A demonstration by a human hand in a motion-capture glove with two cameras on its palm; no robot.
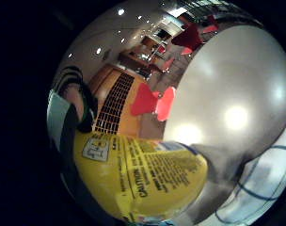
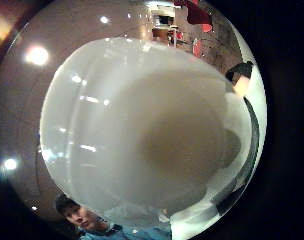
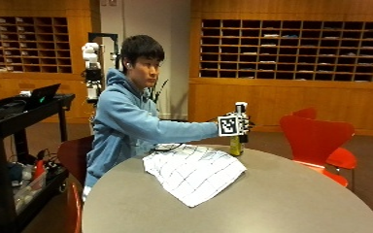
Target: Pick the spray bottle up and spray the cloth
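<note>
In the outside view a person sits at a round grey table (image 3: 290, 199). The gloved right hand (image 3: 241, 125) is stretched out over the table's far side and grips a spray bottle (image 3: 237, 143) upright around its upper part. The bottle has a yellow lower body and a white top. Its base is at or just above the tabletop; I cannot tell which. A white cloth (image 3: 193, 172) with a dark grid pattern lies spread on the table, just beside the bottle on the person's side. The bottle's yellow label (image 1: 143, 183) fills the little finger side palm view, with the cloth (image 1: 267, 188) beyond it.
Red chairs (image 3: 315, 138) stand beyond the table's right side. A black cart (image 3: 18, 145) with equipment stands at the left. Wooden cubbyhole shelves (image 3: 296, 48) line the back wall. The bare grey tabletop (image 1: 237, 94) stretches past the bottle.
</note>
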